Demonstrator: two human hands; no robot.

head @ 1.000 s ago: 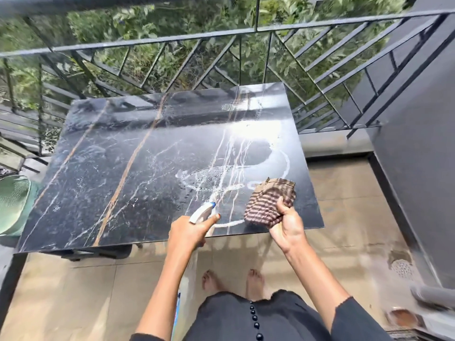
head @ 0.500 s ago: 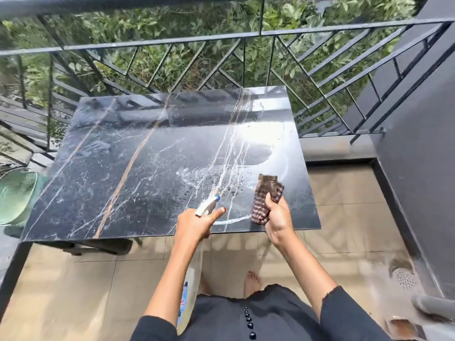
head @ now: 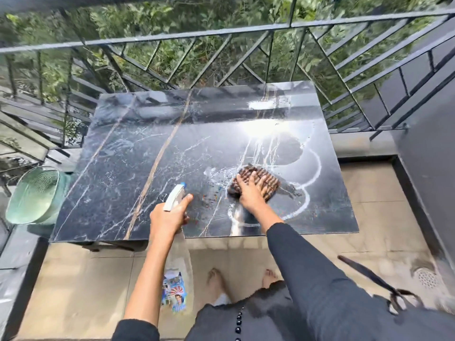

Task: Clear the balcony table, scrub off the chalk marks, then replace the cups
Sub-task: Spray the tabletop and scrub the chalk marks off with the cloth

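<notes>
The chalk marks [head: 319, 168], white looping lines, lie on the right half of the dark marble table [head: 123, 173], centre-right of the frame, with pale streaks and wet droplets running through them. A brown checked cloth [head: 267, 179] sits on the inner ends of those loops, and the right hand [head: 248, 191] presses it flat with fingers spread and straight, not curled round it. The step in hand looks like the scrubbing; no cups are in view, so the tabletop seems already cleared. Lower centre, the left hand [head: 170, 216] grips a spray bottle [head: 173, 198] by its neck, index finger stretched forward by the trigger, the bottle's body hanging below the table's near edge. A green mesh object [head: 34, 195] stands at the left edge of the frame, a railing [head: 221, 33] crosses the top, and 2 bare feet [head: 216, 281] stand on the tiled floor below. Wet chalk may smear into a grey film rather than lift if the cloth only slides. Liquid pushed toward the near edge could drip onto the tiles by the feet and make them slippery. The hanging bottle might knock the table edge.
</notes>
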